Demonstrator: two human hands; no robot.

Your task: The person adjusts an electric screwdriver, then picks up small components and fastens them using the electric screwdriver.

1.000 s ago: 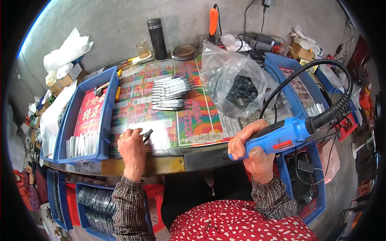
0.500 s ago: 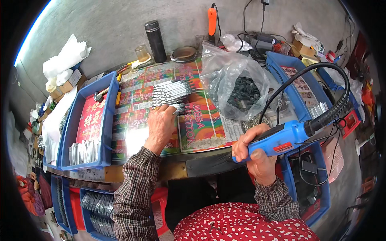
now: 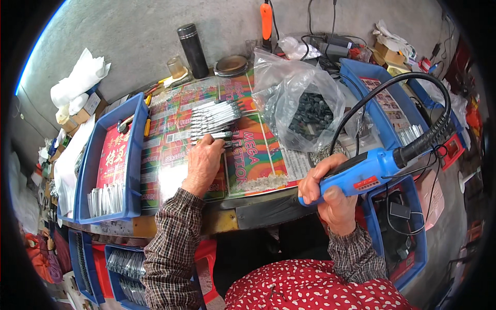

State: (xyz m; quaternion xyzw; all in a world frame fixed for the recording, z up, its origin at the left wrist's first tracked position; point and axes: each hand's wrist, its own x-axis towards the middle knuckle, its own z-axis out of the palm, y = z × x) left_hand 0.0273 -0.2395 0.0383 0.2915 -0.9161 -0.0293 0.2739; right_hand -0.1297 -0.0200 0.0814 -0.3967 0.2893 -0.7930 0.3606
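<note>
A row of slim silver metal rods with dark ends (image 3: pixel 217 114) lies on the colourful printed table cover (image 3: pixel 253 155). My left hand (image 3: pixel 203 164) is at the near side of these rods, fingers curled and pinched on the nearest one, whose end shows just right of the fingertips. In my right hand (image 3: pixel 333 199), at the table's front edge, is a blue corded power tool (image 3: pixel 364 170) that looks like an electric screwdriver. Its nose points left, and a thick black cable (image 3: pixel 429 147) loops up from its rear.
Behind the tool stands a clear plastic bag (image 3: pixel 268 82) of small dark pieces (image 3: pixel 312 116). Blue trays flank the work: the left tray (image 3: pixel 135 170) holds silver rods, the right tray (image 3: pixel 356 77) more. A black flask (image 3: pixel 192 50) stands at the back beside a small cup (image 3: pixel 176 67).
The whole view has shifted slightly. Both hands keep nearly the same places, the left at the rods and the right around the blue tool.
</note>
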